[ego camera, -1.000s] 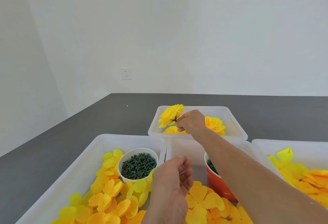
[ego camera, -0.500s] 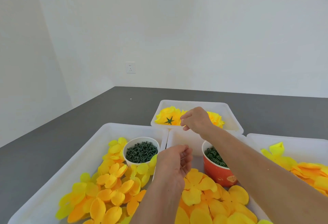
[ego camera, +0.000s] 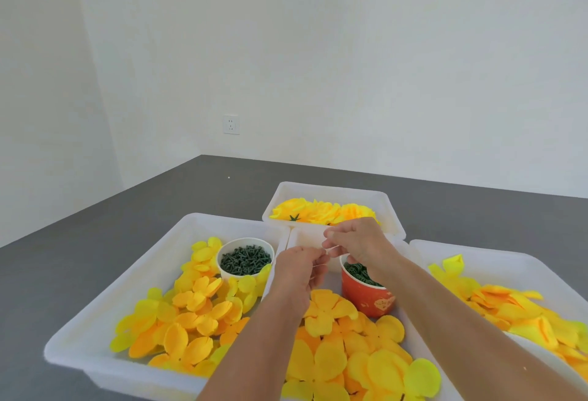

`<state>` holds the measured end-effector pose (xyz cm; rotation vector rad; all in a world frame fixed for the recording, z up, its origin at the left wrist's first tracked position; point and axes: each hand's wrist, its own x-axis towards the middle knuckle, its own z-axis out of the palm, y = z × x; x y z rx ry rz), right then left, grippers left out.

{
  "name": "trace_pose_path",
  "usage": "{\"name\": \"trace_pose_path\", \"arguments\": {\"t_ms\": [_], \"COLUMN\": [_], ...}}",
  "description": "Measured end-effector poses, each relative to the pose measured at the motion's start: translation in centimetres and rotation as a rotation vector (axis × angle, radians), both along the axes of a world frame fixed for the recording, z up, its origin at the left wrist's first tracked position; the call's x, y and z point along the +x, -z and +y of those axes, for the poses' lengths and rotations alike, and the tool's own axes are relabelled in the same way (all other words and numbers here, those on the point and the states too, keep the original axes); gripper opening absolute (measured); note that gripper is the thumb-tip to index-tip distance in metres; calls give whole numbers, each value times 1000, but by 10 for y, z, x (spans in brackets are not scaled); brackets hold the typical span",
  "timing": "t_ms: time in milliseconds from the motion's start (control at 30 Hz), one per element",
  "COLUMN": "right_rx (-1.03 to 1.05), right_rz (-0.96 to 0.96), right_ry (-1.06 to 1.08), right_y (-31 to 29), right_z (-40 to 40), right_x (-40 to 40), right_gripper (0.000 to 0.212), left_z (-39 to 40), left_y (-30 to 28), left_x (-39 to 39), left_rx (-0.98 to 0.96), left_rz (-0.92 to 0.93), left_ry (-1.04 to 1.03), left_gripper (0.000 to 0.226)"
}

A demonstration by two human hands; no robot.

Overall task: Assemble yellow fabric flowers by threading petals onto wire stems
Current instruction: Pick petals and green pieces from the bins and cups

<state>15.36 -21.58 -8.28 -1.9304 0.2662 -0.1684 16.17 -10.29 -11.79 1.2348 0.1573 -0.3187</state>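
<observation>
Our right hand (ego camera: 358, 241) has come back from the far white plastic tray of finished yellow fabric flowers (ego camera: 321, 213) and now meets our left hand (ego camera: 300, 268) above the middle tray. Both hands have their fingertips curled in to pinch a thin pale wire stem (ego camera: 331, 248) between them — too fine to see fully. Below lie loose yellow and orange fabric petals (ego camera: 331, 349), just beside a red paper cup (ego camera: 367, 294) and a white paper cup (ego camera: 245, 260), each filled with dark green pieces.
</observation>
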Motion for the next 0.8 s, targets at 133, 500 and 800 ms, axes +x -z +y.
{"name": "trace_pose_path", "arguments": {"t_ms": [133,500,800], "right_rx": [131,169,243], "right_rz": [-29,-42,-49], "right_ry": [48,27,-30], "right_y": [6,4,12], "right_z": [-2,0,12], "right_x": [-21,-60,-71], "right_gripper": [8,8,8], "left_z": [-2,33,78], "left_y": [-5,-12,-11], "left_x": [-7,-29,-31], "left_rx": [109,213,397], "left_rz": [-159,-333,-437], "left_ry": [7,-21,-133], "left_gripper": [14,23,20]}}
